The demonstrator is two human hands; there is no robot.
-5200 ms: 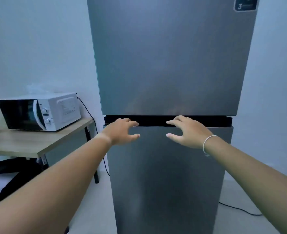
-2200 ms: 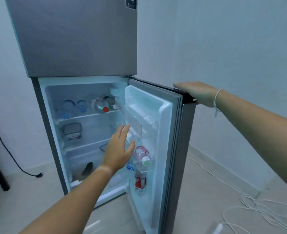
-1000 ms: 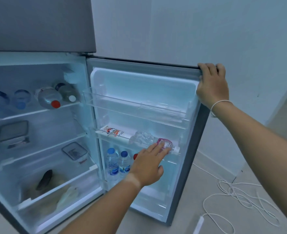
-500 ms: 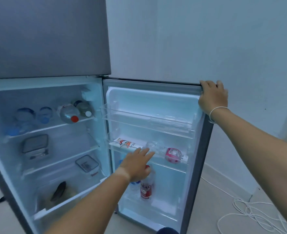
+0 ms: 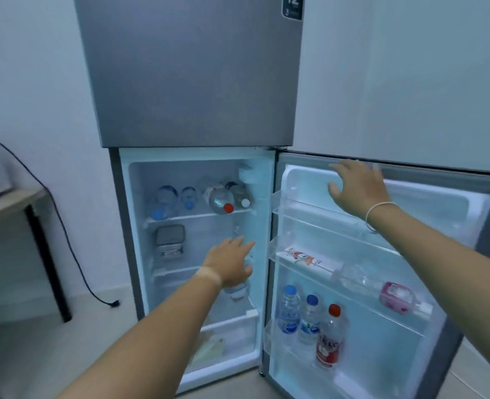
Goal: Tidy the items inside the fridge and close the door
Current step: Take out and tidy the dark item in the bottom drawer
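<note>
Both empty: the right hand (image 5: 358, 190) has released the door (image 5: 387, 168); the left hand (image 5: 230, 263), fingers spread, has moved into the fridge (image 5: 123, 226).

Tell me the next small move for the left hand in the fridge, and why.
Probably ease the left hand further onto the middle shelf and take hold of an item: the hand is open and empty, and the bottles above lie jumbled on their sides.

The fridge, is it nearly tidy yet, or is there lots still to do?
Just started. Done: the fridge door is open. In hand: the left hand reaches empty into the middle shelf, and the right hand hovers by the door's top. Left: bottles lie sideways on the top shelf, another bottle lies in the door rack, then closing the door.
</note>
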